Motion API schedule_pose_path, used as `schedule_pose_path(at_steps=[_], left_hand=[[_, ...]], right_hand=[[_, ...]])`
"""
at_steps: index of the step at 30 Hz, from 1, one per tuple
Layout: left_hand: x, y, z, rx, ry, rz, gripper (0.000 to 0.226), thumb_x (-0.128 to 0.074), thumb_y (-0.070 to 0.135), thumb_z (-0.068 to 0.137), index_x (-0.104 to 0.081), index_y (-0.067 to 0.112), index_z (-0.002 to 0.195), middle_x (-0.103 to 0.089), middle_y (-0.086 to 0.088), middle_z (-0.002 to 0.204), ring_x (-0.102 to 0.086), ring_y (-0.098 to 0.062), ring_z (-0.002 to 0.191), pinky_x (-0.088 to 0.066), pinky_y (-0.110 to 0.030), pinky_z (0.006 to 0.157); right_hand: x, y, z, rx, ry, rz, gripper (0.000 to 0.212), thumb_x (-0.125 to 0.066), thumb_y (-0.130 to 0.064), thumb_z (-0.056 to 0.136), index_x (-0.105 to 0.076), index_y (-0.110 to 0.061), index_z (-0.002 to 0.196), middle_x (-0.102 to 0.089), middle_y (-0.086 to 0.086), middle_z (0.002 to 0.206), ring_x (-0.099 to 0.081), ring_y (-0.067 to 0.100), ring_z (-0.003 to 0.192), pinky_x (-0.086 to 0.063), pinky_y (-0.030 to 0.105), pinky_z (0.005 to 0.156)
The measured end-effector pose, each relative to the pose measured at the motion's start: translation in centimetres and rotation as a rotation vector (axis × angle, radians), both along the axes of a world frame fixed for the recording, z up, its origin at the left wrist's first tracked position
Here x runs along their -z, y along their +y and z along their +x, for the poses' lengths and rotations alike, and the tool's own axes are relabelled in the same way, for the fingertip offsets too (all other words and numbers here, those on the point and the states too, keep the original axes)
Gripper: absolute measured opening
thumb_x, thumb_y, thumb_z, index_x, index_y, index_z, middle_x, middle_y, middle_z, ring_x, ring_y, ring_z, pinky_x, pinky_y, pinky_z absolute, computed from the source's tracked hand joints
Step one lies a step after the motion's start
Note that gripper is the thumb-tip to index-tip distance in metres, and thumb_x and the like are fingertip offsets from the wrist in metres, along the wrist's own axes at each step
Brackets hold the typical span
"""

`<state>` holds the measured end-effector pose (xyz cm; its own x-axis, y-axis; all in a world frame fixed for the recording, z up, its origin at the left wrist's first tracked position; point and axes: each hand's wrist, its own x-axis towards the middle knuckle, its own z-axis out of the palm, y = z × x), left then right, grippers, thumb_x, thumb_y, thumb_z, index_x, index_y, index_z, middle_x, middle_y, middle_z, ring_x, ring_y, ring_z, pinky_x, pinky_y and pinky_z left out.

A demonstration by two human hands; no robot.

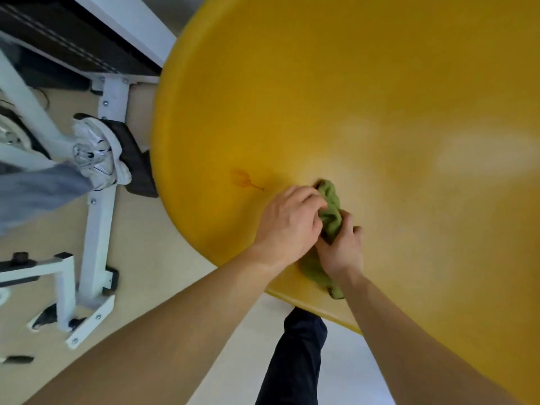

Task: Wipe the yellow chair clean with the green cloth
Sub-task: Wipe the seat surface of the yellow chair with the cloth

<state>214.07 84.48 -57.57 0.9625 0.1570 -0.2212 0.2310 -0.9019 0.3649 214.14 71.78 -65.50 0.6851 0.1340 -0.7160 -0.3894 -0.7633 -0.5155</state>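
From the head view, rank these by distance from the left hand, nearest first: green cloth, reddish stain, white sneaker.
1. green cloth: in the left hand, touching.
2. reddish stain: on the yellow chair, up-left.
3. white sneaker: far left, beyond the chair's edge.

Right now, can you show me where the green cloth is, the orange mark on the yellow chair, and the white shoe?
green cloth [331, 211], head view, on the bunched part between both hands.
orange mark [244, 180], head view, on its darker blotch.
white shoe [98, 154], head view, on the laces.
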Motion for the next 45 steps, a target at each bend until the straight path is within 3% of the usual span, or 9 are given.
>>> schedule_pose_path(at_steps=[8, 11, 16, 20, 24, 27, 32, 40, 45], left_hand=[[-10.1, 12.7, -3.1, -0.416, -0.526, 0.340, 0.056, -0.056, 0.007, 0.084, -0.049, 0.001, 0.139, -0.044, -0.022, 0.145, -0.042, -0.037, 0.134, -0.035, -0.053, 0.107], [-8.5, 14.0, -4.0, -0.633, -0.353, 0.057, 0.053, -0.036, 0.023, 0.106, -0.026, 0.004, 0.154, -0.031, -0.016, 0.156, -0.031, -0.020, 0.142, -0.028, -0.026, 0.115], [-6.3, 12.4, -4.2, -0.751, -0.373, -0.051, 0.047, -0.030, 0.021, 0.108, -0.026, 0.008, 0.153, -0.041, -0.011, 0.150, -0.026, 0.017, 0.109, -0.022, 0.012, 0.082], [-6.8, 12.7, -4.9, -0.747, -0.338, -0.057, 0.047, -0.034, 0.022, 0.107, -0.029, 0.008, 0.152, -0.044, -0.013, 0.148, -0.031, 0.013, 0.110, -0.019, 0.011, 0.085], [-7.0, 11.9, -6.8, -0.746, -0.348, -0.084, 0.048, -0.037, 0.020, 0.106, -0.030, 0.007, 0.152, -0.044, -0.014, 0.149, -0.041, -0.015, 0.129, -0.020, 0.007, 0.094], [-7.5, 11.3, -7.9, -0.763, -0.286, -0.125, 0.053, -0.036, 0.023, 0.106, -0.022, 0.013, 0.156, -0.033, -0.008, 0.158, -0.035, -0.016, 0.138, -0.021, 0.002, 0.102], [-8.0, 9.1, -9.1, -0.544, -0.088, 0.220, 0.073, -0.044, 0.015, 0.096, -0.005, 0.009, 0.158, -0.002, -0.013, 0.166, -0.007, -0.028, 0.153, -0.018, -0.046, 0.122], [-5.9, 7.7, -13.6, -0.230, -0.171, 0.364, 0.050, -0.042, 0.019, 0.102, -0.037, 0.008, 0.150, -0.035, -0.012, 0.157, -0.025, -0.028, 0.149, -0.019, -0.047, 0.122], [0.4, 3.4, -15.9, 0.048, 0.025, 0.403, 0.042, -0.053, 0.014, 0.095, -0.056, 0.000, 0.134, -0.060, -0.020, 0.134, -0.056, -0.032, 0.127, -0.029, -0.047, 0.118]], right_hand=[[-7.6, 16.7, 2.0, 0.147, -0.210, 0.617, 0.065, -0.072, -0.026, 0.082, -0.043, -0.014, 0.139, -0.046, 0.009, 0.126, -0.042, 0.007, 0.099, -0.040, 0.008, 0.089], [-5.5, 15.1, -0.2, -0.050, -0.364, 0.507, 0.061, -0.066, -0.029, 0.087, -0.043, -0.015, 0.141, -0.046, 0.012, 0.129, -0.045, 0.018, 0.111, -0.044, 0.028, 0.095], [-1.4, 8.9, -4.3, 0.041, -0.129, 0.007, 0.048, -0.061, -0.024, 0.090, -0.044, -0.018, 0.135, -0.045, 0.016, 0.129, -0.055, 0.044, 0.109, -0.048, 0.047, 0.093], [-6.5, 15.8, -0.7, 0.311, -0.118, 0.414, 0.035, -0.061, -0.017, 0.092, -0.051, -0.018, 0.126, -0.058, 0.011, 0.124, -0.057, 0.032, 0.115, -0.042, 0.035, 0.099], [-11.9, 19.5, 0.5, 0.252, -0.310, 0.810, 0.028, -0.062, -0.018, 0.092, -0.049, -0.032, 0.113, -0.060, 0.002, 0.111, -0.059, 0.017, 0.104, -0.048, 0.030, 0.092], [-7.4, 15.2, -4.0, -0.069, -0.335, 0.545, 0.047, -0.056, -0.029, 0.086, -0.047, -0.011, 0.129, -0.050, 0.013, 0.117, -0.049, 0.026, 0.106, -0.043, 0.033, 0.090], [-3.9, 7.1, -9.4, -0.065, 0.011, -0.066, 0.045, -0.058, -0.023, 0.092, -0.039, -0.011, 0.132, -0.044, 0.019, 0.124, -0.051, 0.044, 0.110, -0.045, 0.048, 0.094], [-11.1, 15.3, -3.9, 0.109, -0.035, 0.796, 0.023, -0.058, -0.009, 0.092, -0.055, -0.027, 0.106, -0.065, 0.007, 0.101, -0.062, 0.013, 0.091, -0.050, 0.023, 0.083], [-4.0, 7.3, -7.2, -0.316, -0.251, 0.380, 0.040, -0.050, -0.038, 0.090, -0.052, -0.012, 0.120, -0.052, 0.011, 0.110, -0.056, 0.029, 0.096, -0.048, 0.038, 0.082]])
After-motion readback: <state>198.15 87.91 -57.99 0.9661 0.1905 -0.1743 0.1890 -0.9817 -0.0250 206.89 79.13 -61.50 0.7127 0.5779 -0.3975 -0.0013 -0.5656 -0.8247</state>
